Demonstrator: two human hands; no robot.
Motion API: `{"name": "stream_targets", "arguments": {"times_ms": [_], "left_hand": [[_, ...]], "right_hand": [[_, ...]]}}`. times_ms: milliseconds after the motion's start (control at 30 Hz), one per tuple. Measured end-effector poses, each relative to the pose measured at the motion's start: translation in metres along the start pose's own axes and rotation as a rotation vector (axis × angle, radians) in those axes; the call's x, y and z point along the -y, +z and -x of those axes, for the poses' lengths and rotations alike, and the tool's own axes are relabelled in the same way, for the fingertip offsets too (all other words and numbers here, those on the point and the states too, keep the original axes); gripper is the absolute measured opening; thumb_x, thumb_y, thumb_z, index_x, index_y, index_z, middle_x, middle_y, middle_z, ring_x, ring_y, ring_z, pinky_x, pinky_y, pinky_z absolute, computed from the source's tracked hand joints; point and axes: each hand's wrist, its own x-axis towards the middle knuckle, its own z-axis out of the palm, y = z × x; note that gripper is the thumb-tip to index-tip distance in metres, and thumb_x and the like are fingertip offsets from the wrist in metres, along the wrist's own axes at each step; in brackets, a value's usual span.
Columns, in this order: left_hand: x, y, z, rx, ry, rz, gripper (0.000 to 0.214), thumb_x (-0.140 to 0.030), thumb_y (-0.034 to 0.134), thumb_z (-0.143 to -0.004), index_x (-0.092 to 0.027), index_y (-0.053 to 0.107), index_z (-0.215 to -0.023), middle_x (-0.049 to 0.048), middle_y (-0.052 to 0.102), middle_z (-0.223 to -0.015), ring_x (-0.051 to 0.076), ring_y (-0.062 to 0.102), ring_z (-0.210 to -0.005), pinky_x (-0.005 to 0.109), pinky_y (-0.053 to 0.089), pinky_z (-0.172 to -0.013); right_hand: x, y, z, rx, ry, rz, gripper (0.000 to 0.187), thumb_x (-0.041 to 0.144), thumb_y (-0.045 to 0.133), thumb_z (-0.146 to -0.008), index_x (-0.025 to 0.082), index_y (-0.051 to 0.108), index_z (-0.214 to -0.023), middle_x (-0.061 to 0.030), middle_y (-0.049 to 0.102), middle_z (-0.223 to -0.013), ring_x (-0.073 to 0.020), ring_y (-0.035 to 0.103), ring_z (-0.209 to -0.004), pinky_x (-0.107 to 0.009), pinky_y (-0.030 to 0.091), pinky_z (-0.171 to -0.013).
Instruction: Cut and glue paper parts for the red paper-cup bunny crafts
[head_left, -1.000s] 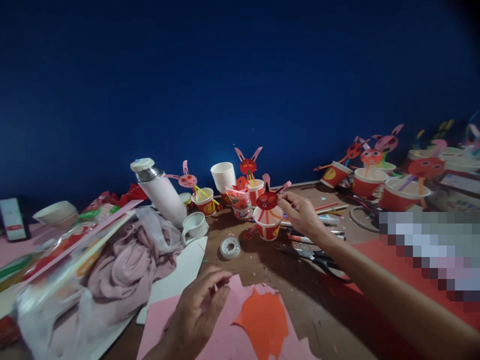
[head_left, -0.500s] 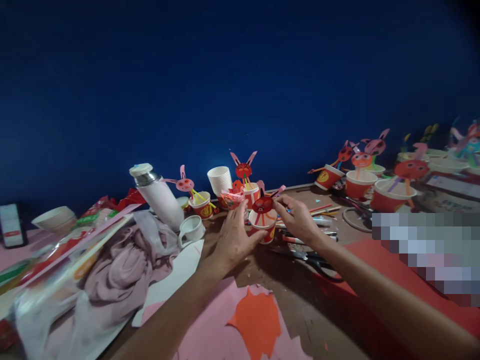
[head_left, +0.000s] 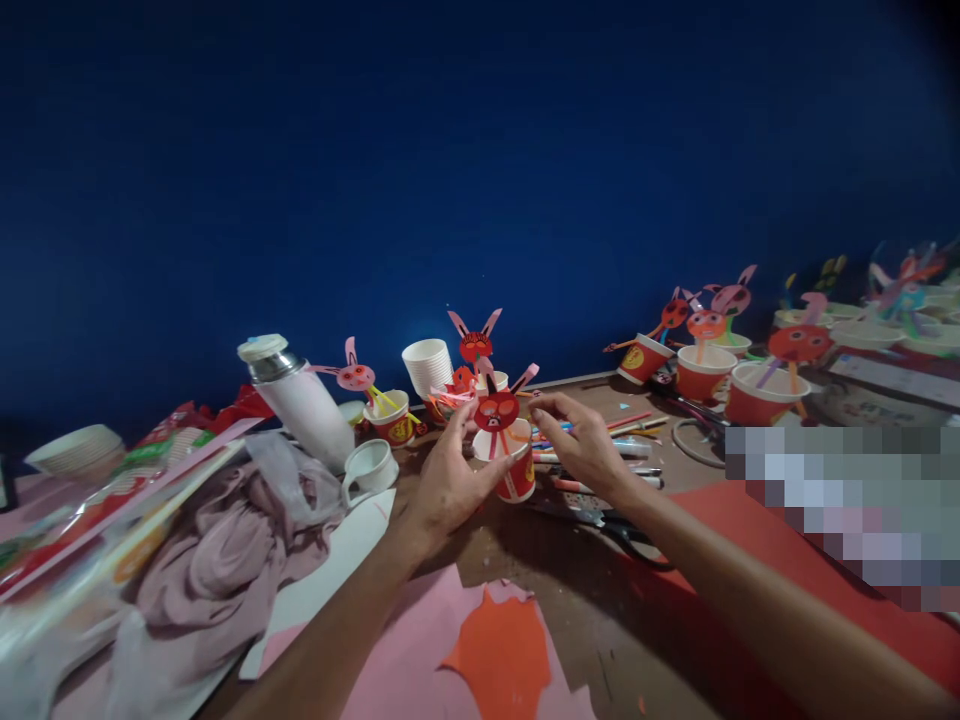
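A red and white paper cup (head_left: 517, 470) carries a red paper rabbit face (head_left: 496, 411) with pink ears and paper strips. My left hand (head_left: 448, 478) is wrapped round the cup's left side and tilts it a little. My right hand (head_left: 579, 440) pinches at the pink ear strip (head_left: 525, 378) on the cup's right. Both hands are closed on this craft, above the brown table (head_left: 600, 610).
Behind stand more rabbit cups (head_left: 390, 415), a stack of white cups (head_left: 429, 368), a tilted white flask (head_left: 296, 400) and a white mug (head_left: 369, 465). Pens and scissors (head_left: 607, 520) lie to the right. Pink paper (head_left: 390, 670), an orange cutout (head_left: 499, 655), crumpled cloth (head_left: 217, 540) and red paper (head_left: 750, 530) lie nearer me.
My left hand left the pink paper, reached forward and took hold of the cup. The cup now tilts. The view has shifted a little to the right.
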Motion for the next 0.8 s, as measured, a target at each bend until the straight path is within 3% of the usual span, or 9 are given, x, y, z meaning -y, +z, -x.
{"name": "stream_targets", "arguments": {"times_ms": [233,333,533,633,800], "left_hand": [[-0.015,-0.034,0.014,0.067,-0.154,0.125,0.068,-0.035,0.067,-0.066,-0.012,0.036,-0.123,0.0133,0.061,-0.104,0.025,0.059,-0.096,0.039,0.047,-0.083],[-0.017,-0.04,0.019,0.122,-0.161,0.23,0.062,-0.034,0.065,-0.066,-0.011,0.038,-0.118,0.0119,0.062,-0.097,0.023,0.061,-0.087,0.036,0.049,-0.076],[-0.014,-0.044,0.023,0.111,-0.196,0.151,0.06,-0.035,0.065,-0.067,-0.011,0.039,-0.116,0.0109,0.061,-0.093,0.023,0.06,-0.088,0.036,0.048,-0.077],[-0.014,-0.05,0.03,0.071,-0.203,0.054,0.06,-0.038,0.064,-0.069,-0.013,0.039,-0.117,0.0116,0.059,-0.101,0.024,0.058,-0.095,0.037,0.046,-0.083],[-0.013,-0.061,0.056,-0.011,-0.203,0.01,0.052,-0.04,0.061,-0.071,-0.015,0.043,-0.113,0.0126,0.061,-0.107,0.025,0.057,-0.099,0.039,0.043,-0.088]], "right_hand": [[0.003,0.001,0.001,-0.013,0.038,-0.032,0.019,0.027,0.047,-0.082,0.017,0.062,-0.086,-0.0037,0.067,-0.083,-0.0167,0.06,-0.076,-0.026,0.044,-0.068],[0.001,0.005,0.003,0.004,0.047,-0.032,0.019,0.026,0.046,-0.081,0.017,0.062,-0.084,-0.0038,0.067,-0.08,-0.0164,0.06,-0.074,-0.025,0.045,-0.067],[-0.003,0.008,0.004,0.078,0.027,0.055,0.023,0.029,0.045,-0.081,0.016,0.064,-0.083,-0.0041,0.068,-0.078,-0.016,0.062,-0.071,-0.024,0.046,-0.063],[-0.01,-0.004,-0.009,0.123,0.034,0.175,0.028,0.031,0.042,-0.084,0.016,0.064,-0.091,-0.0042,0.069,-0.084,-0.0154,0.062,-0.075,-0.022,0.046,-0.064],[-0.037,-0.047,-0.043,0.215,0.131,0.551,0.025,0.029,0.046,-0.082,0.021,0.067,-0.094,-0.0038,0.07,-0.089,-0.0205,0.063,-0.083,-0.027,0.045,-0.07]]}}
